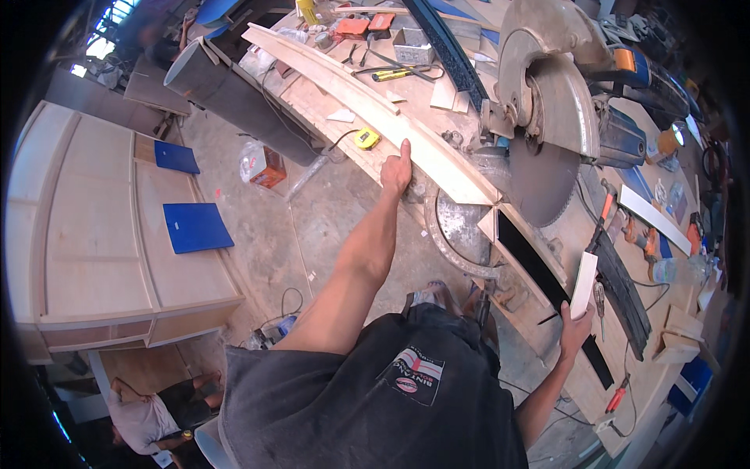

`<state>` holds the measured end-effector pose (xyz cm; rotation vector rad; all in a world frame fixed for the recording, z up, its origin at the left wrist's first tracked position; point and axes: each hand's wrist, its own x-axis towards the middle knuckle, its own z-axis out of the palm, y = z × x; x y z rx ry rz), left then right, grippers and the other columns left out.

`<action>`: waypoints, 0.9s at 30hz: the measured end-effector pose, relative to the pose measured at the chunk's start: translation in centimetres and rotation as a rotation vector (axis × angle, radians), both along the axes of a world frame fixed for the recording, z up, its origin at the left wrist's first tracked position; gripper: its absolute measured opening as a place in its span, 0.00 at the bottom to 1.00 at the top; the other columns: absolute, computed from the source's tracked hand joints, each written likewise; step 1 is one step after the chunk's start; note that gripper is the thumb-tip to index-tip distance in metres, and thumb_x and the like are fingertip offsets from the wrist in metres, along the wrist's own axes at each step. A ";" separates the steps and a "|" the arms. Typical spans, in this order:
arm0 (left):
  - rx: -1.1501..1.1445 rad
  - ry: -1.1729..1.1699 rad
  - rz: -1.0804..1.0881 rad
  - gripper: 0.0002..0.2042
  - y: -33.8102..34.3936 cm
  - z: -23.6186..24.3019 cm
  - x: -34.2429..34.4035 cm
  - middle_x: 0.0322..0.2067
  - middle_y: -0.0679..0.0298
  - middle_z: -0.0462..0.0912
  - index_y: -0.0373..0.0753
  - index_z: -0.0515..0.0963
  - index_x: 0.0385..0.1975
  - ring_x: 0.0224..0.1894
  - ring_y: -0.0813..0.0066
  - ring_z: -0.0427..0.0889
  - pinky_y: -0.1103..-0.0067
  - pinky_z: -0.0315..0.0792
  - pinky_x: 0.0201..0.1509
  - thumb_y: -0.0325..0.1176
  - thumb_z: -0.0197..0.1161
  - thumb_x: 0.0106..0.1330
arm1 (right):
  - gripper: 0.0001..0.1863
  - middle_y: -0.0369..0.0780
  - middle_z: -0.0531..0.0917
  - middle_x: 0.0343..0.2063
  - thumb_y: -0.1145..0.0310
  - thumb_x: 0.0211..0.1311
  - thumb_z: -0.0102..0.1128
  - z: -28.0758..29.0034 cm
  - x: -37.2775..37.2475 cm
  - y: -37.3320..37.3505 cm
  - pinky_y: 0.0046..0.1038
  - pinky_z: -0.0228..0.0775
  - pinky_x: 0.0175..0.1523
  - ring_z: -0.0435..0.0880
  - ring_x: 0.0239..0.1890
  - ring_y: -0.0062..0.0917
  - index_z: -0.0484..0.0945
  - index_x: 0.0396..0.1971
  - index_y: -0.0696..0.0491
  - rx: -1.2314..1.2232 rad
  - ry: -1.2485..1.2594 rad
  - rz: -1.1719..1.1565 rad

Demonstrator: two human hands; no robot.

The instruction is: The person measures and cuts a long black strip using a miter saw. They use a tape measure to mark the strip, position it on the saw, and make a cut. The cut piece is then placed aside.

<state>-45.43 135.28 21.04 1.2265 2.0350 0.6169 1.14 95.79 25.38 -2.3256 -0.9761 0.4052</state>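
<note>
My left hand (396, 171) grips the near edge of a long pale wooden board (367, 117), its thumb stretched over the top face. The board's right end lies on the metal base (462, 223) of a mitre saw, close to the round toothed blade (543, 184). Above the blade sits a dusty metal guard (566, 102). Low on the right, my right hand (576, 328) is closed round the lower end of a short pale wood piece (584, 283), which it holds upright over a black strip (535, 262) on the bench.
A yellow tape measure (366, 139) lies beside the board. A hammer (605, 205), a red-handled screwdriver (617, 396) and offcuts (678, 336) are on the bench's right. A dark round column (238, 102) and a wooden cabinet (101, 234) stand left. Another person (152, 410) is at lower left.
</note>
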 end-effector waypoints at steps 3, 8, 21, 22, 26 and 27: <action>0.005 -0.008 -0.065 0.56 0.1 -0.8 -0.4 0.51 0.20 0.81 0.11 0.81 0.50 0.63 0.30 0.81 0.56 0.71 0.69 0.77 0.39 0.74 | 0.35 0.53 0.88 0.44 0.52 0.60 0.81 -0.1 0.3 0.3 0.43 0.75 0.58 0.88 0.49 0.46 0.77 0.57 0.61 -0.014 0.004 0.007; 0.000 0.016 -0.145 0.56 2.3 -3.5 -1.2 0.55 0.24 0.81 0.15 0.82 0.53 0.65 0.31 0.79 0.54 0.68 0.73 0.77 0.35 0.75 | 0.39 0.55 0.88 0.49 0.51 0.59 0.82 -0.5 0.4 0.9 0.44 0.75 0.61 0.87 0.53 0.49 0.76 0.60 0.63 0.054 -0.013 0.072; -0.059 -0.098 -0.231 0.57 3.2 -3.1 -1.5 0.47 0.31 0.87 0.14 0.82 0.52 0.56 0.40 0.85 0.58 0.72 0.64 0.78 0.36 0.75 | 0.43 0.53 0.86 0.54 0.47 0.54 0.83 2.2 2.4 3.0 0.46 0.70 0.68 0.84 0.58 0.48 0.74 0.61 0.57 0.007 0.088 0.013; -0.092 -0.091 -0.200 0.56 2.9 -2.8 -1.3 0.47 0.32 0.88 0.14 0.82 0.52 0.55 0.41 0.86 0.59 0.72 0.63 0.78 0.36 0.75 | 0.42 0.53 0.86 0.54 0.48 0.54 0.83 2.4 2.9 3.3 0.45 0.72 0.67 0.84 0.57 0.47 0.74 0.61 0.57 -0.007 0.047 0.029; -0.044 -0.102 -0.224 0.56 2.4 -2.2 -1.0 0.33 0.45 0.88 0.15 0.84 0.47 0.38 0.55 0.86 0.63 0.75 0.49 0.79 0.38 0.74 | 0.42 0.52 0.85 0.52 0.48 0.54 0.82 2.2 6.0 5.3 0.48 0.77 0.61 0.85 0.57 0.48 0.73 0.63 0.55 -0.133 -0.111 0.136; -0.031 -0.097 -0.215 0.56 2.4 -2.5 -1.2 0.28 0.49 0.86 0.16 0.85 0.43 0.34 0.58 0.84 0.65 0.74 0.44 0.80 0.39 0.74 | 0.42 0.51 0.83 0.52 0.49 0.53 0.81 1.8 6.7 5.9 0.49 0.78 0.60 0.86 0.57 0.48 0.72 0.64 0.52 -0.179 -0.132 0.166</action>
